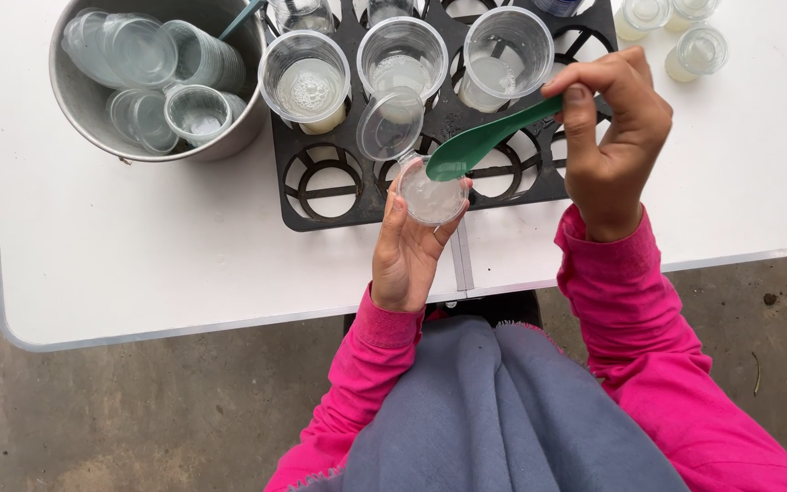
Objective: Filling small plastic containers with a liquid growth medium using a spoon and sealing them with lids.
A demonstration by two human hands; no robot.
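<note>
1. Container in hand: a small clear plastic cup is held in the left hand, above the near edge of the black tray. The fingers are curled about its underside and wall, with the thumb at the left rim.
2. Appearance: the small cup is round, shallow and transparent, and is filled nearly to the rim with a pale, cloudy, whitish substance. A hinged clear lid is seen standing open behind it, tilted back over the tray.
3. Tool: a green plastic spoon is gripped by the right hand, the handle pinched between the thumb and closed fingers. The bowl of the spoon is laid at the cup's far rim, touching or just over the contents; which of the two cannot be told.
4. Tray: three larger clear cups are seated in the tray's round holders, each partly filled with a similar milky liquid.
5. Surroundings: a metal pot packed with empty clear containers is placed to the left of the tray on the white table. Small filled, lidded cups are set at the far right corner.
6. Clothing: pink sleeves are worn on both arms.
</note>
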